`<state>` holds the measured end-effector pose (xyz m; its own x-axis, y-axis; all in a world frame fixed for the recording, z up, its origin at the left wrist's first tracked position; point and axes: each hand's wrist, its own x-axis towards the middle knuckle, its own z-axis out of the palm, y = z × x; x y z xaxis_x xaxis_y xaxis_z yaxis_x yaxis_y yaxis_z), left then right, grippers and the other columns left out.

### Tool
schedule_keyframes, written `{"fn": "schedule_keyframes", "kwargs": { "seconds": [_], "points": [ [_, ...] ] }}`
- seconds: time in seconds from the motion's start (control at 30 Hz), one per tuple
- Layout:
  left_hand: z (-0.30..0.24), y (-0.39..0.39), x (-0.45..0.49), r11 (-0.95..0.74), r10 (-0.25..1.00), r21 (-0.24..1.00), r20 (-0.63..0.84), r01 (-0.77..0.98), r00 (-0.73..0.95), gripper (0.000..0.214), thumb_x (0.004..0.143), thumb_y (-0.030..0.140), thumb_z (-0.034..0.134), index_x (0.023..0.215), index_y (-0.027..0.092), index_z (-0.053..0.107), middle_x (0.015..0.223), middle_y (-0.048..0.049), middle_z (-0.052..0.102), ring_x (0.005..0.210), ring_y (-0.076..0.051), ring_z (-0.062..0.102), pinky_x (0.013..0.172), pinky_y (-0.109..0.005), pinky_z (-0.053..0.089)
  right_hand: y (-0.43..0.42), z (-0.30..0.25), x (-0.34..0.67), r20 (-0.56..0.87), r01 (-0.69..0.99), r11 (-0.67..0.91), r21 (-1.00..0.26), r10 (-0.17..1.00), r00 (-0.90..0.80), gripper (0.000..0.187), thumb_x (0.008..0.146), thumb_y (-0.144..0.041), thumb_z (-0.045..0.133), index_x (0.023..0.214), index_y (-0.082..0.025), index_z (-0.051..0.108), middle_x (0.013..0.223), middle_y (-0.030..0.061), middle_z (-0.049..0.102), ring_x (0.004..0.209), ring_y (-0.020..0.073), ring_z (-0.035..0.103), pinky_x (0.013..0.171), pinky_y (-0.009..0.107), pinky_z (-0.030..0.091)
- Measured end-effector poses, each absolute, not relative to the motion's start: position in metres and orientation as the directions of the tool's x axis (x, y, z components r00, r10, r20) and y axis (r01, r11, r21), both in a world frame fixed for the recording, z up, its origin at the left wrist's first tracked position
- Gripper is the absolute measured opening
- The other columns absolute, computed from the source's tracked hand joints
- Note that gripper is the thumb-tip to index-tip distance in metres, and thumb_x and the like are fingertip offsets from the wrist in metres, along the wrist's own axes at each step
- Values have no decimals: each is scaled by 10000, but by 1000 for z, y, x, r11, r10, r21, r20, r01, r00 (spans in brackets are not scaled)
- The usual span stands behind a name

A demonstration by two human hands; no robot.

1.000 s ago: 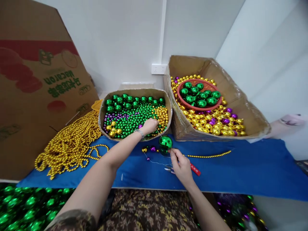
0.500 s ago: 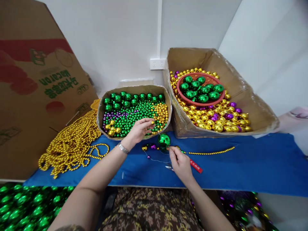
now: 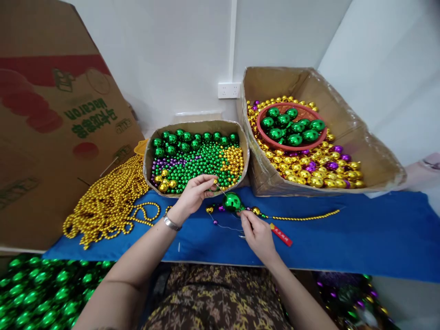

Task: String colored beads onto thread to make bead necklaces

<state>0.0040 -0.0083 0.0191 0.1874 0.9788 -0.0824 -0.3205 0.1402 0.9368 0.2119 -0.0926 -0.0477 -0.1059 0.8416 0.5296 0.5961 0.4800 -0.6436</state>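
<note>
A large green ball (image 3: 233, 201) lies on the blue-covered worktop (image 3: 360, 238), just in front of the smaller cardboard box (image 3: 148, 160). It sits on a thin thread (image 3: 225, 227) in a row with a gold bead (image 3: 255, 211) on its right and a purple bead (image 3: 222, 208) and another gold one on its left. A strand of tiny gold beads (image 3: 302, 215) trails off to the right.

The right hand (image 3: 257, 233) is just below the ball, its fingers pinched together on the thread beside it. The left hand (image 3: 195, 192) hovers at the front rim of the smaller box, fingers closed on a small gold bead (image 3: 215, 182), from which a fine needle or wire slants down toward the ball. A metal wristband (image 3: 171, 223) circles that wrist.

A red tag (image 3: 282, 234) lies on the cloth near the right hand. The smaller box holds green, gold and purple beads in patches. The larger box (image 3: 360, 133) to the right is filled with gold and purple balls, and a red bowl (image 3: 261, 135) of green balls rests on them. A heap of gold bead strands (image 3: 110, 201) covers the left end, against a leaning cardboard sheet (image 3: 51, 137). Green balls (image 3: 34, 293) lie below the worktop's left edge.
</note>
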Motion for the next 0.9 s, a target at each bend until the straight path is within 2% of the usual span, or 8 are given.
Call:
{"fn": "schedule_keyframes", "kwargs": {
  "seconds": [0.17, 0.33, 0.47, 0.57, 0.67, 0.73, 0.9],
  "points": [
    [18, -17, 6, -90, 985, 993, 101, -78, 142, 234, 722, 274, 774, 919, 161, 718, 806, -18, 668, 730, -98, 586, 674, -208, 465, -91, -53, 210, 593, 682, 495, -538, 797, -111, 229, 978, -242, 411, 987, -169, 628, 891, 80, 736, 788, 188, 706, 742, 274, 523],
    [14, -27, 14, -61, 973, 997, 70, -44, 221, 240, 731, 320, 759, 898, 159, 696, 782, -22, 670, 687, -111, 578, 635, -224, 464, -92, -54, 203, 429, 625, 365, -690, 902, -53, 222, 980, -294, 397, 1075, -171, 556, 755, 48, 718, 696, 183, 704, 669, 260, 518],
    [7, -32, 14, -134, 968, 986, 108, 101, 228, 229, 790, 381, 693, 844, 159, 711, 812, -50, 700, 719, -144, 603, 651, -246, 474, -92, -65, 203, 308, 566, 329, -756, 942, -136, 216, 977, -265, 364, 1117, -186, 507, 845, 52, 738, 729, 178, 713, 648, 253, 518],
    [0, -39, 9, -274, 942, 925, 203, 264, 268, 185, 818, 345, 663, 840, 170, 716, 869, -63, 720, 790, -172, 634, 723, -268, 480, -92, -78, 207, 256, 603, 355, -714, 934, -247, 221, 961, -233, 372, 1119, -189, 521, 887, 51, 737, 736, 176, 709, 637, 247, 509],
    [-4, -48, 3, -330, 930, 852, 220, 405, 294, 175, 856, 323, 612, 853, 179, 712, 811, -50, 715, 726, -162, 628, 684, -255, 460, -93, -86, 211, 217, 691, 404, -599, 913, -346, 206, 939, -201, 401, 1003, -202, 597, 877, 50, 727, 755, 181, 705, 644, 243, 500],
    [-3, -54, 1, -333, 932, 827, 217, 454, 289, 186, 874, 325, 587, 855, 180, 703, 773, -41, 705, 684, -153, 615, 647, -245, 443, -92, -84, 211, 227, 714, 410, -567, 911, -343, 219, 942, -203, 413, 989, -210, 627, 928, 53, 726, 806, 180, 707, 687, 248, 511],
    [15, -63, 5, -383, 916, 814, 276, 436, 291, 187, 889, 322, 574, 855, 178, 689, 819, -50, 714, 742, -159, 633, 691, -254, 462, -91, -63, 199, 356, 593, 448, -670, 894, -273, 292, 975, -278, 414, 1204, -207, 581, 1139, 80, 689, 1018, 182, 670, 860, 288, 522]
  ]
}}
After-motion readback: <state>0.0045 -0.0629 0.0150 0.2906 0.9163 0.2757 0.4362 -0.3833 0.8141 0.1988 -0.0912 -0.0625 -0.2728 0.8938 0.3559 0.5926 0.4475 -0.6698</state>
